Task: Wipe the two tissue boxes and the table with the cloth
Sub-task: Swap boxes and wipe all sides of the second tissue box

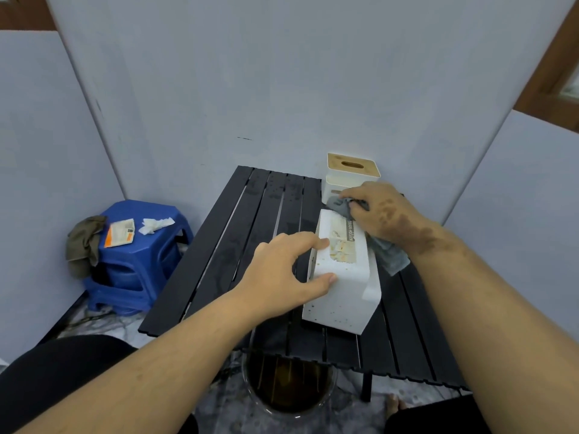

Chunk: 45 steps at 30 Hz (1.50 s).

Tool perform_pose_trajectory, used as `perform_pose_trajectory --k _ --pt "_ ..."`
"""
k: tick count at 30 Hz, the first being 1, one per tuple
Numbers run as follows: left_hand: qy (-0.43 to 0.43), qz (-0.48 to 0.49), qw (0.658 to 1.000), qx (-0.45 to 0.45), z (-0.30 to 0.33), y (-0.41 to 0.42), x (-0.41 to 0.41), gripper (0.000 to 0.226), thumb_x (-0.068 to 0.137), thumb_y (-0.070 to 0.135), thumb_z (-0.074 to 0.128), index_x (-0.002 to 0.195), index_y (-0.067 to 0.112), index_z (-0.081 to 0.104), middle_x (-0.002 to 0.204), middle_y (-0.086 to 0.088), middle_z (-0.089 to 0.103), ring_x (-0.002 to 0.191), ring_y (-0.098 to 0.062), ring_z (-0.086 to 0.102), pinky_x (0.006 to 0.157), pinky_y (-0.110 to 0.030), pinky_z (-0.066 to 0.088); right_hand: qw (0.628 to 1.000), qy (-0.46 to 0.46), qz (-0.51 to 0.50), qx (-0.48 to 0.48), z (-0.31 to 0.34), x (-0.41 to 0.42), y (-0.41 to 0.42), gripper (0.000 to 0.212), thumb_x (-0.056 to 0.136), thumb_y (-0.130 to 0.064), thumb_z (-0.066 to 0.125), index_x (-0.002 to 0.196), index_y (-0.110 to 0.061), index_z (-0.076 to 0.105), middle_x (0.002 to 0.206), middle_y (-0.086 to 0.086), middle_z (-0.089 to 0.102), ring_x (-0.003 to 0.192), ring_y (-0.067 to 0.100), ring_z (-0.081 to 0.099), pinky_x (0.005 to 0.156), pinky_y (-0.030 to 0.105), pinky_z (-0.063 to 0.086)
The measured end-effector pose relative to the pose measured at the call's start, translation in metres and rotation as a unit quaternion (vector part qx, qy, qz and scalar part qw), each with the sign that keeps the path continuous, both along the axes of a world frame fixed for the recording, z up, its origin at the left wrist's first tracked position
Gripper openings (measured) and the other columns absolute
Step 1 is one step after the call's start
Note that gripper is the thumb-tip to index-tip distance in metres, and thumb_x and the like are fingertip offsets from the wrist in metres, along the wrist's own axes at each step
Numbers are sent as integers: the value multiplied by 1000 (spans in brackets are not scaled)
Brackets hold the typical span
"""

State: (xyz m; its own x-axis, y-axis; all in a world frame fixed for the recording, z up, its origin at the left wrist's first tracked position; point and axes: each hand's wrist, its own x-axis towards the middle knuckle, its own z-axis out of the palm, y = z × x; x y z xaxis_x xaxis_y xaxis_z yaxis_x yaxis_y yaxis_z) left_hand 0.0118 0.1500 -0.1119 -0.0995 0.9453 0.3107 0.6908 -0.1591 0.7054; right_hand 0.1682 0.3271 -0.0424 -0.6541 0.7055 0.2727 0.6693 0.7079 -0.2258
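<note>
— Grey cloth, soft and crumpled [388, 252]: where is it?
— Bunched in the right hand [380, 214], pressed on the far end of the white rectangular tissue box [343, 277] lying on the black slatted counter [238, 233].
— The left hand [282, 274]?
— Fingers curled, gripping that box's near side.
— The second box?
— Wooden-lidded white tissue box [352, 170] behind, partly hidden. A blue plastic stool [138, 264] stands left.

A dark strip on the near white tissue box [341, 277] label reads "TISSUE HOLDER"; the stool's packet [120, 233] print is illegible.
</note>
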Motion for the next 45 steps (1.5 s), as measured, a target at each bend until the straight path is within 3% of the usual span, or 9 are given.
perform_pose_trajectory --k 7,14,21,24,27,31,35,39,45 --pt "3 13 1000 19 -3 2 1 48 72 68 63 115 48 53 124 28 62 115 -2 55 106 -50 40 995 -30 92 3 -1 -18 -23 34 100 -18 47 126 -33 62 111 -9 57 99 20 41 90 31 37" --pt "13 23 1000 13 -3 2 5 61 70 72 57 122 40 61 130 28 60 119 1 53 108 -42 36 998 56 27 -14 -13 26 -1 30 95 -12 56 122 -21 68 111 2 63 105 25 56 96 37 47" --pt "13 21 999 34 -5 6 2 55 69 70 64 114 39 63 128 26 54 119 1 52 100 -41 37 995 83 47 -1 -24 62 -73 32 95 -14 51 120 -27 66 106 -16 55 95 13 45 82 12 33" --pt "27 12 999 45 -5 9 -1 54 69 70 66 113 38 64 135 27 48 124 -1 50 102 -44 39 994 87 66 2 -25 76 -106 32 91 -19 50 116 -30 66 105 -19 54 96 13 46 82 15 37" --pt "54 -18 998 35 0 12 -8 55 69 73 64 113 41 62 144 33 38 131 0 39 101 -40 28 992 82 92 4 -26 87 -124 31 89 -17 53 113 -31 68 107 -18 53 98 13 48 82 18 40" --pt "49 -82 995 -13 21 24 -28 32 75 67 54 103 53 60 157 27 36 146 -8 25 111 -46 19 989 115 88 2 -19 98 -116 32 88 -17 54 112 -32 68 106 -23 53 102 14 51 87 22 41" --pt "35 -92 994 -50 33 48 -36 35 81 62 51 113 54 64 156 28 38 149 -9 24 122 -62 16 990 132 43 4 -7 88 -91 31 91 -20 55 114 -36 67 105 -22 55 106 14 53 93 29 44" --pt "28 -133 988 -72 28 66 -34 39 77 69 49 115 76 54 147 37 37 146 -8 25 121 -64 18 992 117 37 -29 -15 69 -86 33 93 -13 58 118 -34 66 109 -19 56 109 12 49 98 31 42" --pt "-25 -166 983 -77 16 80 -39 36 80 61 59 115 65 63 152 29 40 147 -11 31 123 -61 20 996 45 48 57 -18 60 -107 37 91 -22 40 118 -26 66 109 -9 55 90 19 42 74 37 47"
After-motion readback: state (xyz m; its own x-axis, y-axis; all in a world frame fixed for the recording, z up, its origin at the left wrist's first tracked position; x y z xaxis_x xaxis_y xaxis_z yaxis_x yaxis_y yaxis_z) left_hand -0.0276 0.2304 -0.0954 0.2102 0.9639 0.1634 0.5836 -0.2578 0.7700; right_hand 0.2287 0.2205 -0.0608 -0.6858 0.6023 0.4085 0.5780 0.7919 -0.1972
